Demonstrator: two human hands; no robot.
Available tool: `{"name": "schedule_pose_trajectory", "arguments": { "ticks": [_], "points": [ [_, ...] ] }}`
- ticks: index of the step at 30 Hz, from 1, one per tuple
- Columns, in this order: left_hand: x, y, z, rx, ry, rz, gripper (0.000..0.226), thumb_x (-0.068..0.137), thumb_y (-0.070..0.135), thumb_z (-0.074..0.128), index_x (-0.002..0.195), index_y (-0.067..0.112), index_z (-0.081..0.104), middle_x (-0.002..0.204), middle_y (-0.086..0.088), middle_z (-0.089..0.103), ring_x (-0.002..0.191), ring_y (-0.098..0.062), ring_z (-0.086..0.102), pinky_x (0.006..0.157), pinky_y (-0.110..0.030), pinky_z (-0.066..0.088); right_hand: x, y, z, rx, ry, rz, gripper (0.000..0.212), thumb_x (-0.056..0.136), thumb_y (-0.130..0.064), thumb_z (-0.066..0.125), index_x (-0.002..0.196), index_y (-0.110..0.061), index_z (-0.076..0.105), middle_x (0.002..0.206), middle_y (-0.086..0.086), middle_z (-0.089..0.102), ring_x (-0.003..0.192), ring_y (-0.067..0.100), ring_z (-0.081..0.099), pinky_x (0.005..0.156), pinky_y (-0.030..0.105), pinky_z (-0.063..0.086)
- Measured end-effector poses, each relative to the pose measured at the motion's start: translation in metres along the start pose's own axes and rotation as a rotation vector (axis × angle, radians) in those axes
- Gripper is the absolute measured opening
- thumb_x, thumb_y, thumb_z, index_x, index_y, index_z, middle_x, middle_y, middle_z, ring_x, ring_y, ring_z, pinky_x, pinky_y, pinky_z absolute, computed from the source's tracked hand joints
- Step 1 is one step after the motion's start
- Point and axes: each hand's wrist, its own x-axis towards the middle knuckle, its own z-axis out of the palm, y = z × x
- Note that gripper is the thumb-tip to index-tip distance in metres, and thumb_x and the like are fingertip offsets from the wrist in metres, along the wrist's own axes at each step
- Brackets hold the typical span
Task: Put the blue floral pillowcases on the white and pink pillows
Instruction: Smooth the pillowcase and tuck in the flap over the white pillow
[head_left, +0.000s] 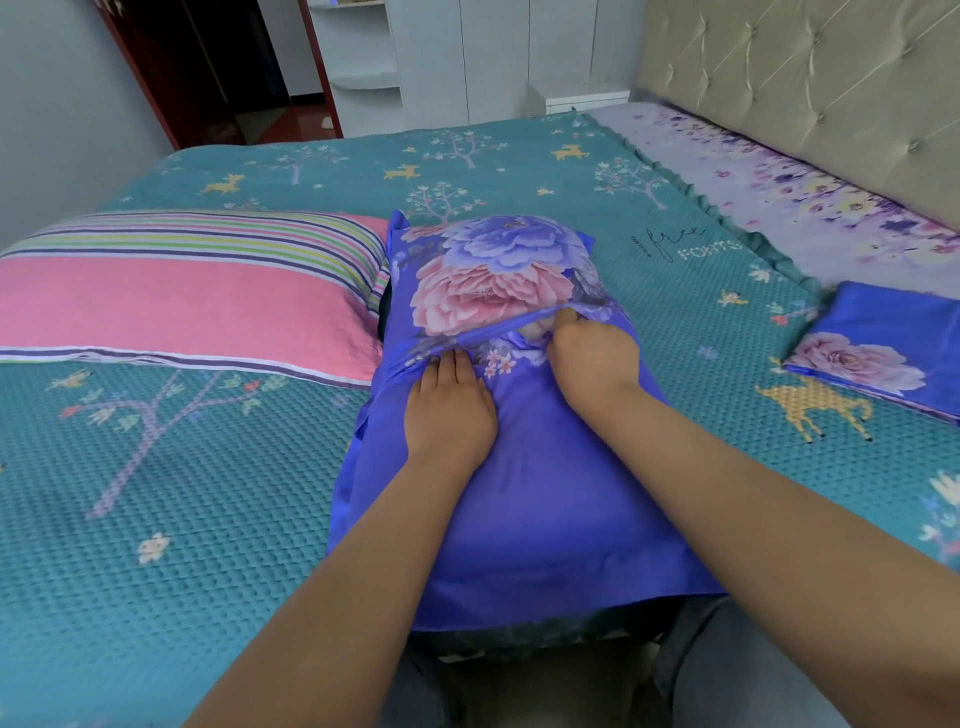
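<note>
Hands work at the envelope flap of the blue floral pillowcase (524, 467), which lies centre frame on the teal bedspread (156, 519), its near end overhanging the bed edge at six o'clock. The left hand (449, 410) lies flat, fingers straight, pressing the lower panel down, judged to keep the cloth taut while the other hand works. The right hand (592, 364) has its fingers curled into the opening under the flap edge; it appears to be pinching the fabric or tucking the pillow in, though the fingertips are hidden. A pale patch of white pillow (535, 328) shows in the gap, so insertion is judged nearly complete, with closure outstanding.

At nine o'clock the pink pillow (171, 306) lies bare, its stripes uncovered, touching or just beside the cased one. At three o'clock a second pillowcase (883, 348) waits, folded flat and well apart.

Pillowcase fabric is smooth with a slight sheen, printed with large peonies. Bedspread is waffle-textured with tree and deer motifs. Pink pillow reads as matte woven cotton, plump and rectangular.
</note>
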Motion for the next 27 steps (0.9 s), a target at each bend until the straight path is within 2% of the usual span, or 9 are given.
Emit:
{"name": "schedule_pose_trajectory", "arguments": {
  "ticks": [2,4,7,12,18,20,22,24,27],
  "points": [
    [-0.001,-0.003,0.002,-0.013,0.019,0.002,0.053,0.099,0.03,0.026,0.146,0.006,0.026,0.152,-0.013,0.03,0.142,-0.027,0.023,0.113,-0.038,0.02,-0.007,0.001,0.009,0.148,0.052,0.036,0.028,0.096,-0.016,0.039,0.119,-0.005,0.051,0.108,0.018,0.064,0.096,0.035,0.062,0.067,0.037,0.042],
    [-0.005,-0.005,0.002,-0.036,0.047,0.001,0.058,0.095,0.034,0.021,0.144,0.006,0.033,0.149,-0.014,0.036,0.14,-0.03,0.029,0.112,-0.04,0.023,-0.015,0.001,0.024,0.292,-0.046,0.028,0.037,0.097,-0.029,0.041,0.128,-0.01,0.049,0.121,0.018,0.06,0.111,0.033,0.056,0.087,0.038,0.043],
    [-0.014,-0.005,-0.001,-0.038,0.125,-0.031,0.069,0.086,0.045,0.018,0.135,0.007,0.047,0.14,-0.014,0.048,0.131,-0.037,0.04,0.105,-0.046,0.033,-0.021,0.004,0.039,0.333,-0.267,-0.069,0.056,0.098,-0.044,0.033,0.147,-0.017,0.026,0.154,0.01,0.024,0.143,0.024,0.02,0.116,0.04,0.012],
    [-0.023,-0.011,-0.012,-0.104,0.02,-0.254,0.061,0.092,0.047,0.039,0.138,0.008,0.038,0.137,-0.018,0.044,0.12,-0.039,0.045,0.098,-0.044,0.036,-0.032,0.006,0.04,0.27,-0.195,-0.143,0.063,0.095,-0.056,0.029,0.149,-0.025,0.018,0.158,0.0,0.015,0.146,0.021,0.007,0.117,0.046,0.002],
    [0.018,0.011,-0.007,-0.124,-0.241,0.052,0.049,0.099,0.031,0.031,0.142,0.008,0.03,0.147,-0.019,0.033,0.133,-0.035,0.034,0.107,-0.042,0.029,-0.041,0.011,0.046,0.221,-0.215,-0.281,0.05,0.1,-0.039,0.026,0.149,-0.034,0.016,0.157,-0.012,0.012,0.146,0.016,0.005,0.118,0.041,0.001],
    [0.021,0.008,-0.008,-0.081,-0.133,0.106,0.036,0.097,0.025,0.035,0.129,0.011,0.047,0.132,-0.015,0.052,0.12,-0.033,0.048,0.093,-0.04,0.04,-0.045,0.01,0.044,0.294,-0.043,-0.258,0.049,0.095,-0.041,0.027,0.139,-0.025,0.043,0.147,-0.003,0.041,0.138,0.022,0.034,0.112,0.041,0.023],
    [0.012,0.006,-0.013,-0.128,0.201,0.132,0.015,0.09,0.017,0.047,0.098,0.012,0.06,0.098,-0.01,0.065,0.09,-0.032,0.06,0.066,-0.037,0.043,-0.05,0.011,0.04,0.432,0.276,-0.17,0.035,0.088,-0.037,0.039,0.101,-0.013,0.061,0.105,0.009,0.064,0.1,0.031,0.059,0.083,0.039,0.044],
    [0.0,0.003,-0.011,-0.125,0.493,0.155,0.005,0.082,0.016,0.06,0.084,0.013,0.057,0.082,-0.006,0.061,0.075,-0.029,0.055,0.059,-0.036,0.04,-0.048,0.014,0.04,0.391,0.484,-0.093,0.019,0.079,-0.027,0.058,0.088,-0.012,0.05,0.091,0.011,0.056,0.084,0.031,0.052,0.07,0.039,0.038],
    [0.013,0.003,-0.009,-0.033,0.493,0.107,0.025,0.074,0.025,0.064,0.094,0.014,0.054,0.093,-0.007,0.056,0.08,-0.028,0.049,0.065,-0.035,0.036,-0.024,0.008,0.04,0.124,0.404,0.016,0.04,0.069,-0.024,0.065,0.105,-0.013,0.051,0.109,0.01,0.055,0.095,0.029,0.049,0.075,0.037,0.033]
  ]
}}
